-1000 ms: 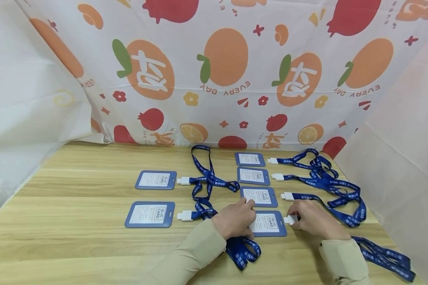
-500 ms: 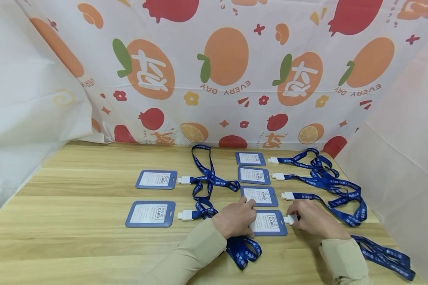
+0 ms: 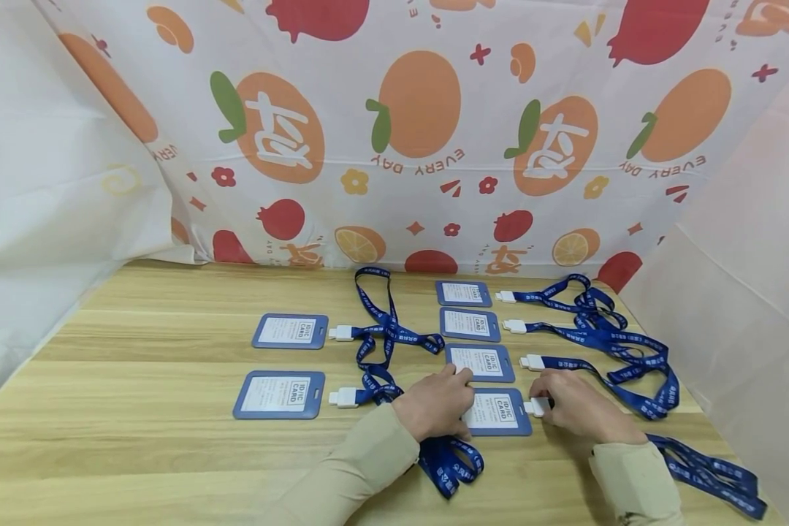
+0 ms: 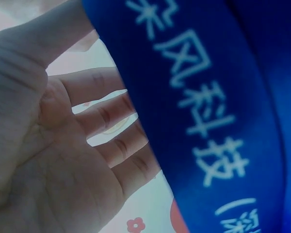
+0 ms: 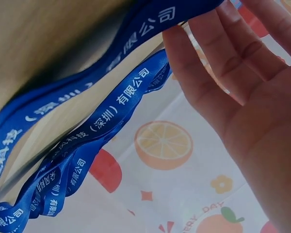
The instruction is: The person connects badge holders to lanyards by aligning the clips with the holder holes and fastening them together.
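Note:
In the head view, my left hand (image 3: 436, 403) grips the left end of the nearest blue-framed ID card holder (image 3: 501, 411) in the right column, hiding part of it. My right hand (image 3: 575, 402) pinches the white plastic clip (image 3: 537, 407) of a blue lanyard, right at the holder's slotted end. The strap of this lanyard (image 3: 710, 475) runs under the right wrist to the table's front right. A blue strap (image 4: 199, 116) fills much of the left wrist view, in front of the fingers. In the right wrist view, a printed blue strap (image 5: 121, 53) leads away from the fingertips.
Several more card holders (image 3: 469, 324) lie flat in two columns, each with a white-clipped lanyard (image 3: 605, 336) beside its slot. Another lanyard loop (image 3: 450, 467) lies under the left wrist. A fruit-print cloth (image 3: 414, 212) closes off the back of the wooden table (image 3: 138, 438).

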Demonstrator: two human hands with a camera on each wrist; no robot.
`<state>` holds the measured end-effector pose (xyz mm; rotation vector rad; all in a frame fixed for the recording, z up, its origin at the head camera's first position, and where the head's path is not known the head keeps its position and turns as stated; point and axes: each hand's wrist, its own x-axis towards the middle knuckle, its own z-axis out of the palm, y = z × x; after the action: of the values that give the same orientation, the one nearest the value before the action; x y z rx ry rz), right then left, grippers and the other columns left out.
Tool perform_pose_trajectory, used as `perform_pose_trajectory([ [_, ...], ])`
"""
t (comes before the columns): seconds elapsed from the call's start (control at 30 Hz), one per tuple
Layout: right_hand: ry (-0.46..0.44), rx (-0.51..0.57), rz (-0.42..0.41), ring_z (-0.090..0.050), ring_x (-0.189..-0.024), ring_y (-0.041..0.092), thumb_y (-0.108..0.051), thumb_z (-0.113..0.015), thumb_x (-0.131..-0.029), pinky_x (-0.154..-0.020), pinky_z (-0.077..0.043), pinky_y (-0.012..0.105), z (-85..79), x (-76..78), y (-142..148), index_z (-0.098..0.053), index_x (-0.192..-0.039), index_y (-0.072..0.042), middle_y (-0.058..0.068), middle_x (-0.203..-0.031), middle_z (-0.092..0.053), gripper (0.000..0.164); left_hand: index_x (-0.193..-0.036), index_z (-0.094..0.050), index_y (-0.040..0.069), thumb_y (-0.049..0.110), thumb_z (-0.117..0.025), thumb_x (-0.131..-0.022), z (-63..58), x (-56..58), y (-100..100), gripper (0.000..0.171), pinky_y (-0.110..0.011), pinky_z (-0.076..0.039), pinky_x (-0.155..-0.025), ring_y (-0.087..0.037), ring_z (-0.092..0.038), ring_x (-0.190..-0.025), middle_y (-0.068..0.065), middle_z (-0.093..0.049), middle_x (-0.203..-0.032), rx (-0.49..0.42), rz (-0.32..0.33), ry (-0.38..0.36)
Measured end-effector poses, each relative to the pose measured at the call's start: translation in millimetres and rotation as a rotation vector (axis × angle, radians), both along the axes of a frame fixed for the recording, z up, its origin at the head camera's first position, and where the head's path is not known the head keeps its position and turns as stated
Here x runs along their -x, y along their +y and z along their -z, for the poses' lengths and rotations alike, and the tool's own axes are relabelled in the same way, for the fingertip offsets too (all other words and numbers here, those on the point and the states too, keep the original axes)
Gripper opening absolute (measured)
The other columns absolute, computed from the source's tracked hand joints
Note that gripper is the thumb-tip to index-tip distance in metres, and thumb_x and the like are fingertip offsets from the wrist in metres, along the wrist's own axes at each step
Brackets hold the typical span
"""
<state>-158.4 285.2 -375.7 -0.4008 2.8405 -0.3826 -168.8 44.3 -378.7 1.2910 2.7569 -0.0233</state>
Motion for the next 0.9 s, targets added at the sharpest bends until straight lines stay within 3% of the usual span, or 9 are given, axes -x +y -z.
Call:
perform_pose_trajectory([
  [0.63, -0.008, -0.027, -0.002, -0.059, -0.087, 0.020, 0.005, -0.082, -0.077, -0.084, -0.054, 0.048, -0.9, 3.2, -2.7, -0.077, -0.098, -0.002, 0.005, -0.097, -0.069, 0.023, -0.105, -0.078, 0.013, 0.049, -0.080, -0.084, 1.1, 0.6, 0.5, 0.042, -0.021, -0.047, -0.081, -0.014, -0.050, -0.090, 0.001, -0.061, -0.110, 0.005, 0.025, 0.040],
  [0.9, -0.026, -0.013, 0.017, -0.063, -0.094, 0.023, 0.006, -0.083, -0.077, -0.088, -0.055, 0.050, -2.1, 5.3, -1.8, -0.078, -0.098, -0.003, 0.006, -0.100, -0.071, 0.024, -0.108, -0.076, 0.010, 0.045, -0.079, -0.086, -0.4, -0.4, 4.7, 0.041, -0.020, -0.048, -0.077, -0.017, -0.048, -0.093, -0.004, -0.058, -0.112, -0.004, -0.019, -0.035],
])
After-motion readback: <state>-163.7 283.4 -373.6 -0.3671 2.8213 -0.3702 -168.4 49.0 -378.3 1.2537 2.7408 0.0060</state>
